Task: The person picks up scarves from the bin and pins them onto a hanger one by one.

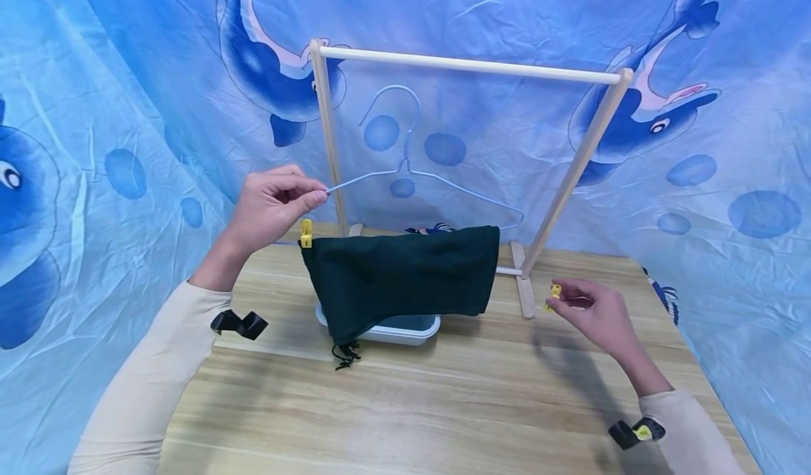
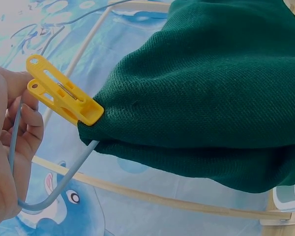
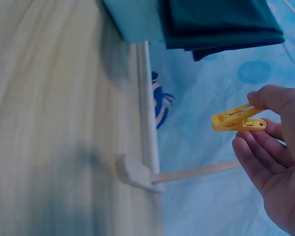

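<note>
My left hand (image 1: 277,197) pinches the left end of a pale blue wire hanger (image 1: 456,183), lifting it off the table. Folded over the hanger's lower bar is a dark green scarf (image 1: 405,271), with a dark fringe hanging from its lower left corner. A yellow clothespin (image 2: 66,91) clamps the scarf's left end to the bar, close to the left fingers. Off to the right, my right hand (image 1: 592,313) holds a second yellow clothespin (image 3: 236,119) between thumb and fingers, apart from the scarf. No clothespin shows on the scarf's right end.
A wooden rack with a white top rod (image 1: 469,65) stands behind the hanger. Below the scarf, a pale basin (image 1: 405,334) sits on the wood-grain table (image 1: 393,412), partly hidden. Blue curtains (image 1: 507,10) printed with dolphins surround the table.
</note>
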`<action>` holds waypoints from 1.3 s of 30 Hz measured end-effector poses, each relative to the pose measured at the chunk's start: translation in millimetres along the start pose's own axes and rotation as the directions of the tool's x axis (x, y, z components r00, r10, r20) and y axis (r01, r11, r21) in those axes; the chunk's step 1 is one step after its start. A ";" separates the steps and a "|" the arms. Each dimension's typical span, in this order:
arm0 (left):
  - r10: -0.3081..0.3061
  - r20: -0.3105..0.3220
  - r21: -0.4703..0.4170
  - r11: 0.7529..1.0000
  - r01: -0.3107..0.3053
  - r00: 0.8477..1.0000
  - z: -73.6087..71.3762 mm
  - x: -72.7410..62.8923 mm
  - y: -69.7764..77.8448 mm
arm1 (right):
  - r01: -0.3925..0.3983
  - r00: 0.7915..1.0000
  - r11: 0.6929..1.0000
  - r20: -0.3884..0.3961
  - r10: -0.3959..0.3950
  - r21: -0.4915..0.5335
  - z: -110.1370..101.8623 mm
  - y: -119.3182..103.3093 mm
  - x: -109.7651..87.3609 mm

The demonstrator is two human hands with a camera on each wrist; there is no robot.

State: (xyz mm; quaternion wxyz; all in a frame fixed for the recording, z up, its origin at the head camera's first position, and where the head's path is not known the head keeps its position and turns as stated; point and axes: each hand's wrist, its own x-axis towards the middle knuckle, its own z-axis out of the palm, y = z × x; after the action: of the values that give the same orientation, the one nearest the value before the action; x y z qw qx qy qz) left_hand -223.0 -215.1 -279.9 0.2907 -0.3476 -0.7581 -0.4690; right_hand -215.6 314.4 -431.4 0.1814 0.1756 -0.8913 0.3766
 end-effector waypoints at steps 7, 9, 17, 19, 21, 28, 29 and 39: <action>0.005 0.002 0.005 1.000 -0.005 1.000 0.3 0.9 0.1 | 0.080 0.997 0.997 0.019 -0.080 0.001 -17.7 -18.6 14.7; -0.001 0.001 0.004 1.000 0.001 1.000 0.2 1.0 0.2 | 0.102 0.994 0.995 0.023 -0.102 0.007 -22.7 -25.1 19.5; -0.005 0.000 0.000 1.000 0.005 1.000 0.3 1.1 1.1 | 0.105 0.994 0.994 0.014 -0.105 0.029 -41.3 -59.2 41.1; -0.002 -0.002 -0.003 1.000 0.002 1.000 0.3 0.8 1.2 | 0.131 0.991 0.990 0.017 -0.132 0.050 -43.4 -65.5 46.9; 0.002 -0.004 -0.003 1.000 -0.002 1.000 0.4 0.6 1.1 | 0.189 0.982 0.980 0.011 -0.190 0.068 -44.6 -70.8 53.2; 0.006 -0.003 -0.001 1.000 -0.006 1.000 0.8 0.4 0.3 | 0.318 0.948 0.948 0.000 -0.318 0.015 -48.8 -91.1 68.9; 0.005 -0.003 -0.001 1.000 -0.005 1.000 0.9 0.4 0.3 | 0.321 0.947 0.947 0.002 -0.321 0.009 -49.3 -94.2 71.0; 0.013 0.001 -0.002 1.000 -0.013 1.000 2.1 -0.1 -1.2 | 0.337 0.940 0.941 -0.043 -0.338 -0.043 -47.2 -114.4 86.5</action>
State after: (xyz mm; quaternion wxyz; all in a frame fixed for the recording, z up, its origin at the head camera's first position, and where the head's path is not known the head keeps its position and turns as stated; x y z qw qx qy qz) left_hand -224.2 -213.6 -281.4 0.2930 -0.3533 -0.7554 -0.4677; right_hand -230.6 258.9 -291.8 0.2684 0.3131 -0.8497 0.3286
